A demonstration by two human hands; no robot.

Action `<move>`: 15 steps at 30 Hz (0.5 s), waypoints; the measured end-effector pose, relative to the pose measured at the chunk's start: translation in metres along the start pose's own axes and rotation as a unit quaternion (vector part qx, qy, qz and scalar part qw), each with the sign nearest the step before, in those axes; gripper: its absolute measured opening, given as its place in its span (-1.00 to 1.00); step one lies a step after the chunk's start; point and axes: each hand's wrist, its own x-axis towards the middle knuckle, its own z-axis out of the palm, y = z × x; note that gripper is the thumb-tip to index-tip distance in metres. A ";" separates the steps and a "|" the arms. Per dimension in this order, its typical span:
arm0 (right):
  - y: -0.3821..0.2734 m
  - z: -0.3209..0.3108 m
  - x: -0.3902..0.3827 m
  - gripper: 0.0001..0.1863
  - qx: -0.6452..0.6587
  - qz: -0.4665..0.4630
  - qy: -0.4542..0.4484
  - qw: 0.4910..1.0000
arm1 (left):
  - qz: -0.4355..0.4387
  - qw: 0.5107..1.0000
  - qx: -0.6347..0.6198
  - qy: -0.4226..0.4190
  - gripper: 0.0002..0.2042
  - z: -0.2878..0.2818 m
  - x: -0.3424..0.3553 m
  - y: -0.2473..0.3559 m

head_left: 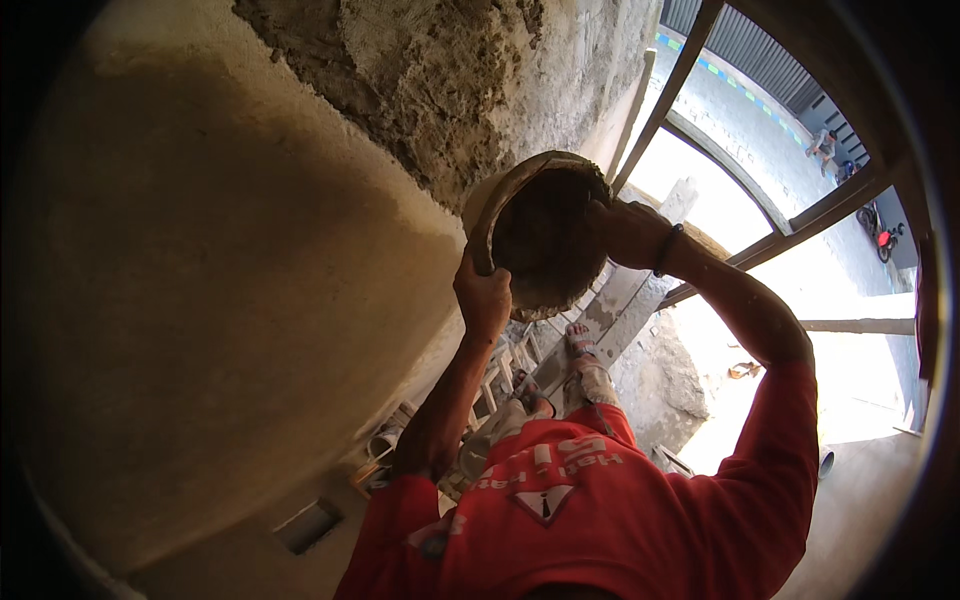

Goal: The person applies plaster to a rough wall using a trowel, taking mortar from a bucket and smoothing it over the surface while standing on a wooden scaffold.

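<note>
A round bucket (550,235) with a mortar-crusted rim is tilted in front of me, next to the wall. Its inside is dark, so the contents do not show clearly. My left hand (484,295) grips the near left part of the rim, thumb toward the inside. Over the right side of the opening reaches my right hand (630,235), its fingers curled at the bucket's inner edge. Whatever those fingers hold is hidden in shadow. Just beyond the bucket is a patch of rough, wet-looking plaster (420,90) on the wall.
A smoother plastered wall (230,270) fills the left side. My feet stand on a plank (615,310) high above the floor. To the right is a large opening with a dark frame (735,265). Through it show a street, a parked motorcycle (885,240) and a distant person (823,147).
</note>
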 end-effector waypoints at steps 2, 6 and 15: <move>0.043 0.021 0.017 -0.87 -0.085 -0.055 -0.150 0.983 | 0.035 0.998 0.036 -0.023 -0.46 0.011 0.001 0.006; 0.040 0.024 0.025 -0.79 -0.059 -0.075 -0.279 0.956 | 0.037 0.997 0.055 -0.046 -0.44 0.013 0.000 0.017; 0.040 0.095 -0.030 -0.75 0.494 0.142 -0.259 0.818 | 0.011 0.998 -0.020 -0.050 -0.46 0.019 -0.004 0.000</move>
